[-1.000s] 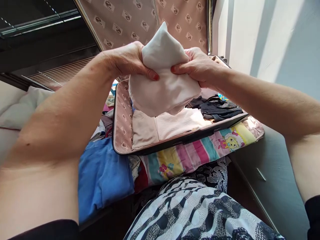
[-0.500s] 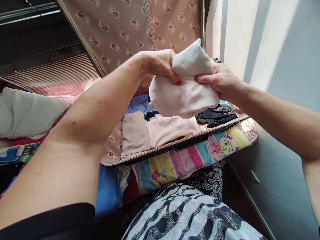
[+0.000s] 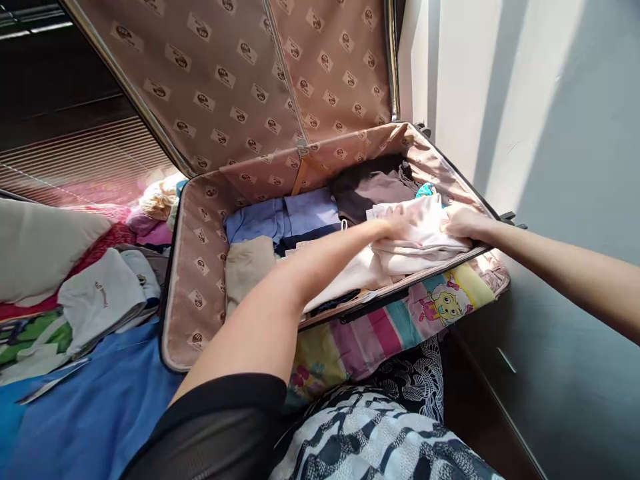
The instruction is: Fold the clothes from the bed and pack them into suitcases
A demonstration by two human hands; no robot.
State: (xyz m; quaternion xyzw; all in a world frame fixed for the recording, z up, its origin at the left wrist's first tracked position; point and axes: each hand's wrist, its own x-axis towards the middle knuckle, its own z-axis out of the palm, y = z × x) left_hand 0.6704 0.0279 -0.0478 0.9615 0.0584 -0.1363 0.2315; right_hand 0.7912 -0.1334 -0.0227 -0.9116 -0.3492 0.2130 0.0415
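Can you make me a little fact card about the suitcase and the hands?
Suitcase: open, pink patterned lining
Left hand: on folded white fabric, fingers blurred
Right hand: at the white fabric's right side
Also inside: folded light-blue clothes, dark brown clothing
Under front edge: striped cartoon-print cloth

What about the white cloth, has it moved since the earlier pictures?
Yes: the white cloth moved down and right, from in front of the raised lid to the right end of the suitcase.
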